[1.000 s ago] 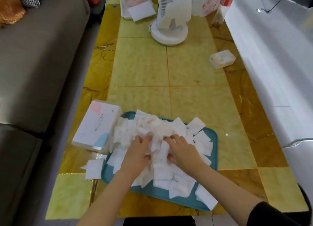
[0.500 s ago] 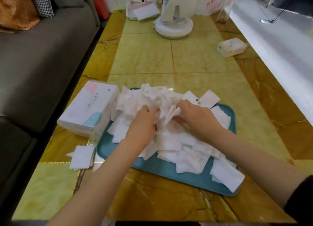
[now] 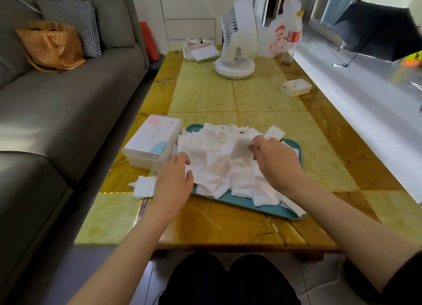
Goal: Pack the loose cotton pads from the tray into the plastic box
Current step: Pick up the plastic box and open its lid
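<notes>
On the yellow-tiled table (image 3: 251,99), seen from the single head view, a teal tray (image 3: 269,210) sits just ahead of the person's knees, heaped with cotton pads (image 3: 219,158) that hide most of it and spill over its rim at 5 o'clock.

The plastic box (image 3: 151,144) stands touching the tray's edge at 10 o'clock. Its printed lid looks to be on, and no pads can be seen inside it. A few stray pads (image 3: 143,187) lie on the table at 8 o'clock, off the tray.

The left hand (image 3: 173,181) hovers over the tray's 9 o'clock edge with relaxed fingers reaching toward the box, holding nothing that I can make out. The right hand (image 3: 276,160) sits at 2 o'clock on the heap, its fingertips curled and pinching one pad or a few at the top. Blur hides how many.

Farther off, a fan (image 3: 237,46) stands at 12 o'clock and a small white box (image 3: 296,88) at 1 o'clock.

My judgement is that packing has barely begun. The box has yet to be opened, and nearly the whole heap, plus the strays, remains to go in.
</notes>
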The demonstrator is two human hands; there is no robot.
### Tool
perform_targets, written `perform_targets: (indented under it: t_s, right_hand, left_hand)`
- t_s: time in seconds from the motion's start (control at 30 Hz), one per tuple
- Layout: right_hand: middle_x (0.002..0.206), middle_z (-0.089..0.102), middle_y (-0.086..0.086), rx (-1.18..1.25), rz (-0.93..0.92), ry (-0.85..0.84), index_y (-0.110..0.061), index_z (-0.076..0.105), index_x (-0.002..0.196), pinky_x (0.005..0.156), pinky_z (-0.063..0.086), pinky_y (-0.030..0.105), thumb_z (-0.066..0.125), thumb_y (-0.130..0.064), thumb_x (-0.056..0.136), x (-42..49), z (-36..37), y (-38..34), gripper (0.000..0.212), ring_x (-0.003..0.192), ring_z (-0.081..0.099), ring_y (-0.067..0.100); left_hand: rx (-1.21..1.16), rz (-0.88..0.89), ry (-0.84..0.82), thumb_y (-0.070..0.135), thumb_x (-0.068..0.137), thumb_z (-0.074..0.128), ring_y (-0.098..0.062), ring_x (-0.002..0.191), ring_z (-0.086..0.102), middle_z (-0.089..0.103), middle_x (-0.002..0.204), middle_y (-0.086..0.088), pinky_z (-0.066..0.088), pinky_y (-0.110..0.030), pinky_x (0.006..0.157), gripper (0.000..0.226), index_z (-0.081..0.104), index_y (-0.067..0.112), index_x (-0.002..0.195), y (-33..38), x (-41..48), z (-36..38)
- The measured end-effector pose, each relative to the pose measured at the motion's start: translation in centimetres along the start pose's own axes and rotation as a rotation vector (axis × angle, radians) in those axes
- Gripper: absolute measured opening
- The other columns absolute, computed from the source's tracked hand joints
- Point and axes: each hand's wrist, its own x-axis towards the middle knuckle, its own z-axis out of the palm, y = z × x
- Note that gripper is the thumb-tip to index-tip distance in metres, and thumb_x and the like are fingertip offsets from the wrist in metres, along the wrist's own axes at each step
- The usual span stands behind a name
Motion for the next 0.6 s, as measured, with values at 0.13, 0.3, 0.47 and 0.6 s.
perform_targets:
  t_s: [0.13,0.3,0.47,0.6]
  right_hand:
    - [0.078,0.054,0.0,0.108,0.081,-0.137,-0.016,0.041,0.084,0.059,0.032,0.033,0.027,-0.035,0.103,-0.5,0.8,-2.8,0.03,0.07,0.05,0.022]
    - [0.074,0.049,-0.004,0.187,0.093,-0.263,-0.014,0.046,0.084,0.06,0.033,0.031,0.038,-0.037,0.1,-0.7,2.3,-5.7,0.029,0.073,0.049,0.02]
    - [0.09,0.06,-0.001,0.323,0.077,-0.289,-0.013,0.056,0.101,0.071,0.044,0.032,0.05,-0.03,0.096,-0.5,4.3,-7.2,0.019,0.084,0.057,0.02]
    - [0.092,0.058,-0.002,0.503,0.051,-0.23,-0.01,0.058,0.102,0.072,0.038,0.023,0.048,-0.02,0.097,0.2,5.1,-7.1,0.015,0.089,0.056,0.017]
  left_hand:
    - [0.202,-0.216,-0.033,0.016,0.094,0.051,-0.031,0.111,0.047,0.051,0.123,-0.015,0.04,-0.042,0.091,0.028,0.05,0.007,0.121,-6.1,-0.7,-0.6]
    - [0.271,-0.365,-0.205,0.027,0.102,0.037,-0.036,0.13,0.035,0.038,0.143,-0.017,0.032,-0.044,0.103,0.051,0.023,0.018,0.15,-8.7,-0.4,-0.5]
    - [0.243,-0.457,-0.225,0.026,0.096,0.051,-0.033,0.122,0.048,0.054,0.129,-0.015,0.038,-0.038,0.095,0.036,0.048,0.009,0.127,-8.6,0.8,-0.4]
    - [-0.067,-0.436,-0.149,0.022,0.092,0.055,-0.026,0.095,0.056,0.062,0.102,-0.009,0.04,-0.031,0.073,0.017,0.061,0.01,0.102,-6.2,0.6,-1.1]
